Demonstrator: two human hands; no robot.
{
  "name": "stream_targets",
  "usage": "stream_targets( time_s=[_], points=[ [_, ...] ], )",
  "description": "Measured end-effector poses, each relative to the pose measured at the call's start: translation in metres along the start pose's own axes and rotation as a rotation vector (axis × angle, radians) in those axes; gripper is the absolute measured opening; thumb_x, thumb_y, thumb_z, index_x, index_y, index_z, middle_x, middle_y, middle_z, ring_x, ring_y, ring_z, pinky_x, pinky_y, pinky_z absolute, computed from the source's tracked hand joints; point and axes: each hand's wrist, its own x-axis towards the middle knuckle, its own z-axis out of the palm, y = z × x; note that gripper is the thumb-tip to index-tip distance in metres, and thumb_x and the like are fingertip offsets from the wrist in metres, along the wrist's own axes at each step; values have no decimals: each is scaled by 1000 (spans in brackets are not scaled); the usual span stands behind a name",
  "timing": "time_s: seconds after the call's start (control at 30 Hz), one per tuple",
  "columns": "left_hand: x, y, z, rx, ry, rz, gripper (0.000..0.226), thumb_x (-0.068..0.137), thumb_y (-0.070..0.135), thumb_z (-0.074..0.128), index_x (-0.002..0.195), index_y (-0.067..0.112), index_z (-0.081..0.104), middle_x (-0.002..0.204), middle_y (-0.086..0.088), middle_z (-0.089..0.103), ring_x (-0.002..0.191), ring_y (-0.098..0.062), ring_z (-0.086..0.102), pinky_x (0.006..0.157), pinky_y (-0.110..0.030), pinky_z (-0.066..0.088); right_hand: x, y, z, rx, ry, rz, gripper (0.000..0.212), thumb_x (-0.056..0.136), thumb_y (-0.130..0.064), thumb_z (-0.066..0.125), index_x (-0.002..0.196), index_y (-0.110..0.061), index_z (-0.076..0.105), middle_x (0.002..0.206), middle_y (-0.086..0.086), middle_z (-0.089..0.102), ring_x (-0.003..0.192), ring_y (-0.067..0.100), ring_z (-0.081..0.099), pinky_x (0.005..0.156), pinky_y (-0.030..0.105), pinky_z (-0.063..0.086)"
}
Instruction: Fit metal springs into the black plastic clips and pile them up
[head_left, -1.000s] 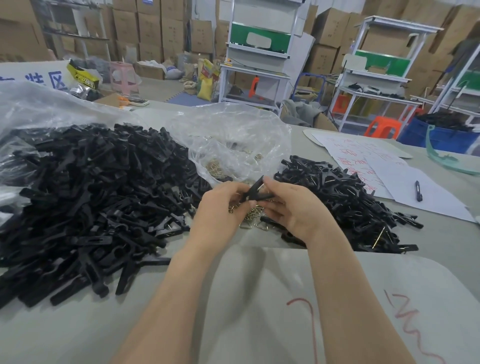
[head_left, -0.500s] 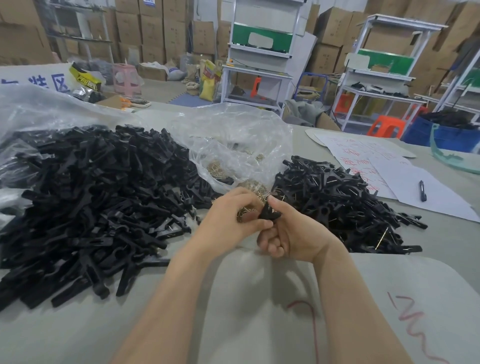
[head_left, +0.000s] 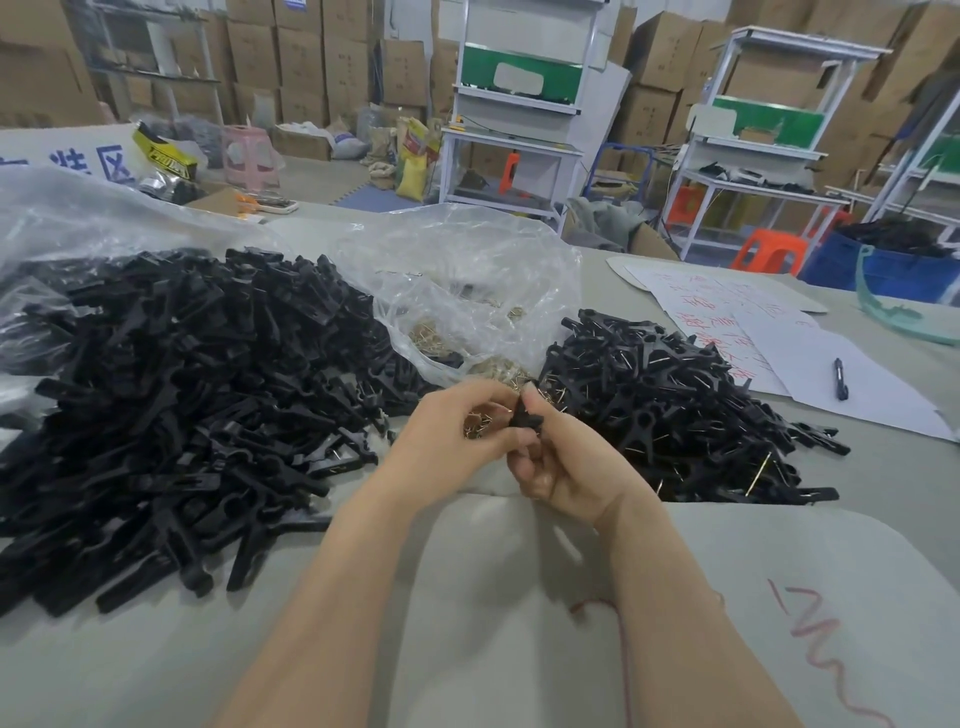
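Observation:
My two hands meet at the table's middle around one black plastic clip (head_left: 525, 418). My right hand (head_left: 569, 467) grips the clip from below with curled fingers. My left hand (head_left: 452, 441) pinches at the clip's left side, where brass springs (head_left: 475, 423) show between the fingers. A large heap of loose black clip halves (head_left: 171, 405) lies to the left. To the right a smaller pile of black clips with metal springs in them (head_left: 670, 410) lies. A clear plastic bag (head_left: 467, 291) behind my hands holds more brass springs (head_left: 496, 369).
White paper sheets with red writing (head_left: 753, 332) and a dark pen (head_left: 840, 378) lie at the right. A second clear bag (head_left: 78, 218) covers the far left. A grey sheet with red marks (head_left: 779, 597) lies under my forearms. Shelving and cardboard boxes stand behind the table.
The clip has turned from lying sideways between my hands to being held end-on in my right hand. Both hands have drawn a little closer together around it.

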Motion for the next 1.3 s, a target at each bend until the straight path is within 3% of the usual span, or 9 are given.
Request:
stream_targets(
  time_s=[0.1,0.33,0.43,0.53,0.63,0.8,0.93,1.1,1.3],
  points=[
    [0,-3,1,43,52,-26,15,81,21,74,94,24,66,86,8,68,88,-10,62,88,-32,49,-4,-8,-1,-118,108,30,75,55,-82,60,87,-15,64,56,3,56,40,10,40,39,17,35],
    [3,-6,0,238,149,22,47,84,25,70,128,22,56,121,9,52,114,-9,51,99,-20,35,0,-48,5,-880,595,-349,8,87,-28,65,89,-21,69,70,-4,67,50,4,55,50,15,41],
    [3,-3,-9,6,475,-97,39,90,29,62,128,23,53,123,9,51,106,0,52,91,-12,41,0,-79,-9,-621,1048,-544,40,97,-33,51,130,-10,50,118,8,63,98,18,64,90,32,51],
    [5,-4,-23,-253,851,-175,16,96,23,52,112,19,56,110,8,59,96,3,56,83,-7,44,-1,-87,-15,-940,1249,-377,67,98,-37,45,152,-13,13,153,18,26,142,35,23,117,45,14],
    [7,-8,-33,-555,1035,-289,13,100,23,43,104,21,55,100,11,60,89,-2,60,83,-21,49,3,-60,9,-1088,1000,-468,62,94,-34,54,148,-18,28,152,14,29,139,26,27,114,39,21],
    [7,-10,-36,-683,1114,-356,19,100,22,37,95,24,56,98,9,62,80,1,61,72,-18,49,23,-12,67,-1314,293,-276,38,83,-43,68,110,-17,65,87,-3,61,87,17,57,75,28,43],
    [7,-10,-37,-685,1146,-347,21,100,25,35,97,24,56,101,9,63,82,1,62,71,-17,49,43,14,88,-1472,320,-210,26,89,-28,61,111,-14,61,112,10,62,106,30,57,84,35,44],
    [7,-10,-39,-711,1204,-347,21,100,25,35,98,23,56,103,8,64,80,2,62,67,-13,47,51,9,84,-1122,493,-469,16,94,-17,52,107,-9,57,107,10,62,100,27,55,86,38,42],
    [8,-10,-37,-678,1198,-318,20,99,23,36,92,26,55,102,9,62,81,1,61,66,-14,47,73,15,110,-1296,242,-394,18,95,-16,50,108,-4,54,116,16,57,104,35,54,83,39,40]
  ],
)
